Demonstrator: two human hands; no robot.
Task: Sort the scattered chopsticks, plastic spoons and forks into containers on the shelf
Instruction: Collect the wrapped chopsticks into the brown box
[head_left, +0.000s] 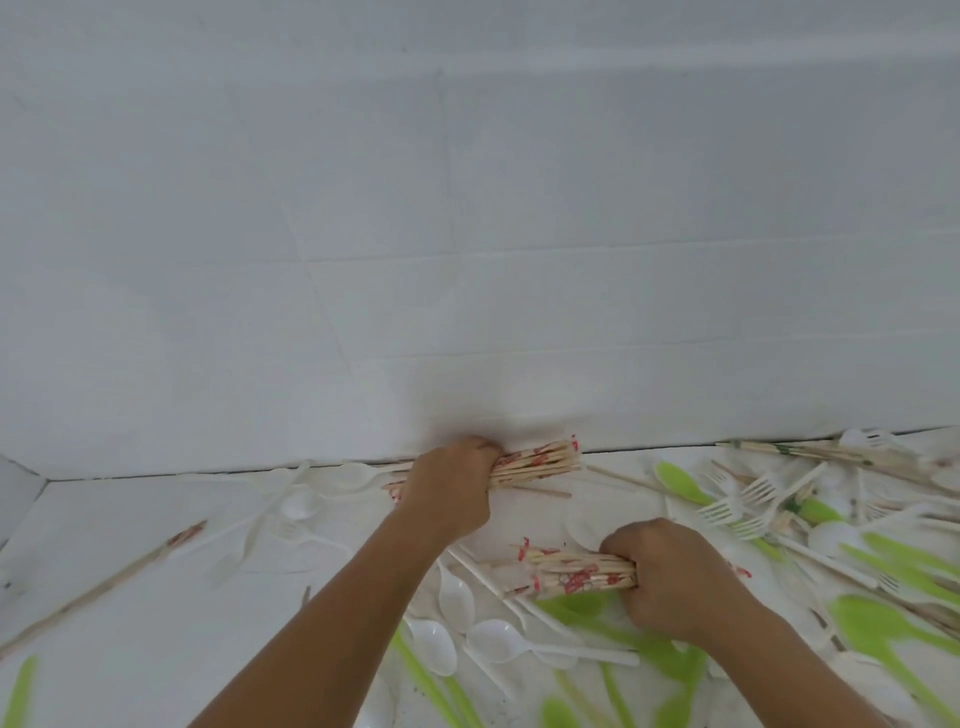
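The left hand (452, 488) is clenched around a far bundle (540, 462) of chopsticks in red-printed paper. The bundle lies almost level, close to the seam where the counter (119, 514) meets the white tiled wall (467, 208). Its tips fan out to the right of the fist, and a few short ends show on the left side.

The right hand (670, 577), nearer and further right, grips a near bundle (576, 571) of the same chopsticks. Its ends point left, and it is low over the clutter. I cannot tell whether it touches the counter.

White spoons (441, 644) lie below and between the two forearms, bowls up, and some overlap. Green spoons (675, 480) are scattered to the right and along the near edge, many of them blurred. White forks (748, 493) are tangled together at the right, beyond the right hand.

At the far right, against the wall, lie green-banded chopsticks (810, 452) in a loose heap. A lone chopstick (104, 587) with a red-printed end lies on a slant at the left, well apart from both hands. More pale cutlery (296, 506) lies left of the left hand near the wall.
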